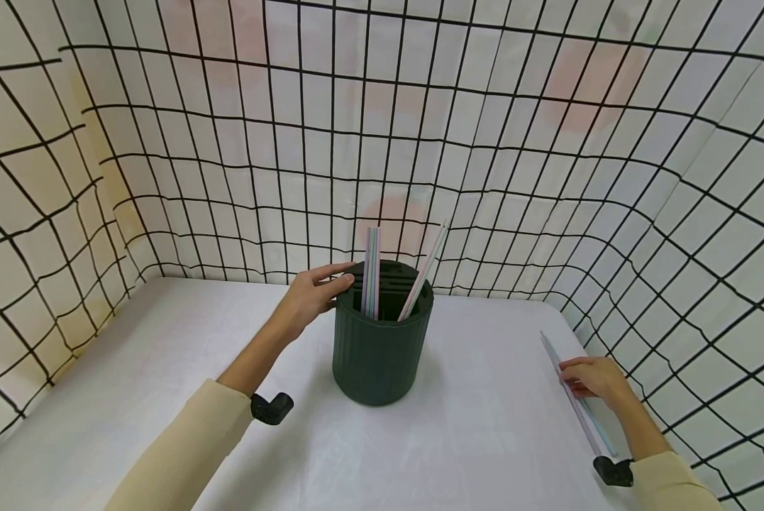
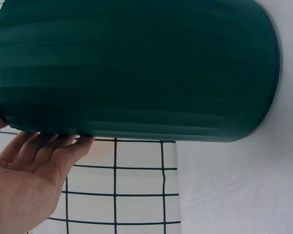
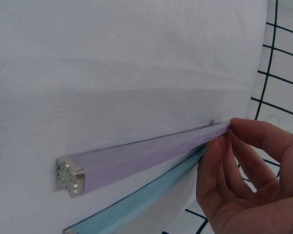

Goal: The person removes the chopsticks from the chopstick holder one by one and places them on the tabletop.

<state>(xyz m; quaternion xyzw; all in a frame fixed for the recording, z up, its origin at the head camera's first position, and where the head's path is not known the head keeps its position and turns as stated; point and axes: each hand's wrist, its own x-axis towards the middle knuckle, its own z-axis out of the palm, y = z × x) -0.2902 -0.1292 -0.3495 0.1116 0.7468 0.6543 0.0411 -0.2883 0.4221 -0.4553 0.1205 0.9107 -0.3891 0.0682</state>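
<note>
A dark green ribbed utensil holder (image 1: 382, 362) stands upright, with slots toward the back of its top and pastel chopsticks (image 1: 370, 273) standing in its front opening. More chopsticks (image 1: 423, 273) lean right inside it. My left hand (image 1: 311, 298) holds the holder's left side at the rim; in the left wrist view its bent fingers (image 2: 63, 151) meet the ribbed wall. At the far right, my right hand (image 1: 595, 376) pinches a purple chopstick (image 3: 146, 153) with a silvery square end. Beside it lies a light blue chopstick (image 3: 141, 204), partly hidden by the fingers.
A white cloth covers the table (image 1: 484, 426). Black wire mesh (image 1: 330, 142) rises at the back and both sides, with its right panel (image 1: 694, 312) close beside my right hand. A black wrist camera (image 1: 272, 409) sits on my left forearm.
</note>
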